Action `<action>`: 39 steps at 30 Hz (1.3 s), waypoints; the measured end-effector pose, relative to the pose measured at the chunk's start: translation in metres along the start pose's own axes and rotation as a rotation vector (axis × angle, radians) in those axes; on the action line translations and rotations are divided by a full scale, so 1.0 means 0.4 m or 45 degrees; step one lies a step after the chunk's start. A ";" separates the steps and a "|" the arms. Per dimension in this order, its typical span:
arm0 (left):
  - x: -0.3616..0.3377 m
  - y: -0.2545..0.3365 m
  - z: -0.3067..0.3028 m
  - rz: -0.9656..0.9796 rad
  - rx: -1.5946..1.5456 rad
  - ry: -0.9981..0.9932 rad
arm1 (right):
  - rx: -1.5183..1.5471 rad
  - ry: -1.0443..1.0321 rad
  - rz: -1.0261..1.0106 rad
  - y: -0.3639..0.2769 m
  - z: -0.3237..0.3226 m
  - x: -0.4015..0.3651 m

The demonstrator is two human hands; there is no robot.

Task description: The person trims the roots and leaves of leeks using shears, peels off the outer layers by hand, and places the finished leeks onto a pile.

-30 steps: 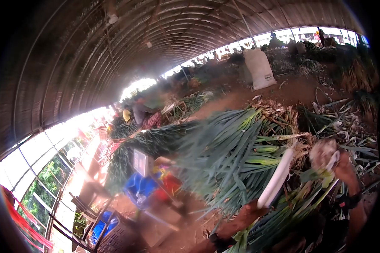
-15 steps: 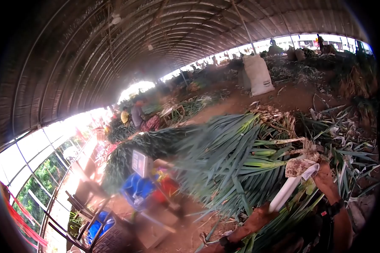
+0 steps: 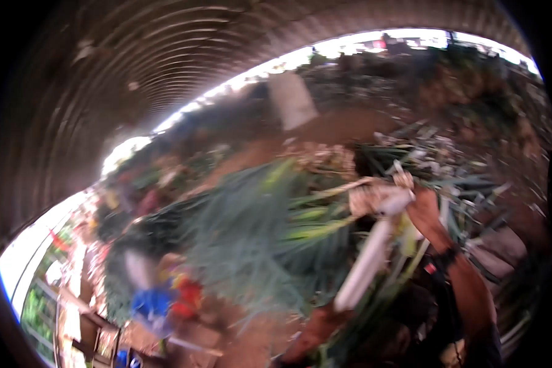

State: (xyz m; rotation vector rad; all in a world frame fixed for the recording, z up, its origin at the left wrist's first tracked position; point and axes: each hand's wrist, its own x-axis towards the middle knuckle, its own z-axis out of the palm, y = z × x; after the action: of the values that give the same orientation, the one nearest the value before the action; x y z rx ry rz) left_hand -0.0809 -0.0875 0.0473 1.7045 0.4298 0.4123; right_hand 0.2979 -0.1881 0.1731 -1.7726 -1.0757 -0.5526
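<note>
A leek with a thick white stalk (image 3: 365,267) slants up to the right between my two hands. My left hand (image 3: 325,322) is wrapped round its lower part, and the leaves below blur into shadow. Near the upper end, my right hand (image 3: 423,211) is closed at the root end, beside a pale folded piece of outer skin (image 3: 397,202); motion blur hides the exact finger contact. Just left of it, pale brown roots (image 3: 363,201) are bunched together. To the left spreads a large pile of leeks (image 3: 251,227), green leaves pointing left.
Blue (image 3: 152,310) and red (image 3: 187,299) plastic items lie at lower left, beside a blurred scale (image 3: 140,268). A white sack (image 3: 291,101) stands farther back on bare soil. Leaf scraps (image 3: 435,147) litter the ground at right, under an arched roof (image 3: 165,55).
The view has swung to the right, so the pile, sack and scale appear farther left and blurred. Both hands stay on the leek, with little visible change in their grip.
</note>
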 end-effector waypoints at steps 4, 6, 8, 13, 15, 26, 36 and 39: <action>-0.030 -0.211 -0.129 -0.093 0.030 -0.220 | -0.426 0.338 0.281 0.288 -0.083 0.099; -0.050 -0.202 -0.219 -0.151 0.126 -0.430 | -0.402 0.495 0.156 0.289 -0.230 0.213; -0.061 -0.014 -0.243 -0.143 0.353 -0.663 | 0.014 0.602 0.264 0.048 -0.390 0.286; -0.023 0.191 -0.148 -0.205 -0.229 -0.189 | -0.928 0.908 -0.368 -0.078 -0.603 0.386; -0.007 0.166 -0.147 -0.329 -0.276 -0.126 | -1.119 0.662 -0.882 0.057 -0.578 0.384; 0.104 -0.058 -0.059 -0.130 0.430 0.032 | -0.069 -1.255 0.308 -0.165 -0.104 -0.082; 0.100 0.019 -0.029 -0.157 0.802 -0.272 | -0.649 -0.313 0.339 0.105 -0.106 -0.095; 0.096 0.012 -0.076 -0.011 0.362 -0.515 | -0.670 -0.040 0.497 0.240 -0.196 -0.067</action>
State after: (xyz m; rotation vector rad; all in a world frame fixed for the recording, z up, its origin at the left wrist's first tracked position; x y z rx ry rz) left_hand -0.0625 -0.0434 0.0585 2.0037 0.2041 -0.0084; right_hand 0.3738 -0.2842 0.1402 -2.3836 -0.6020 -0.5974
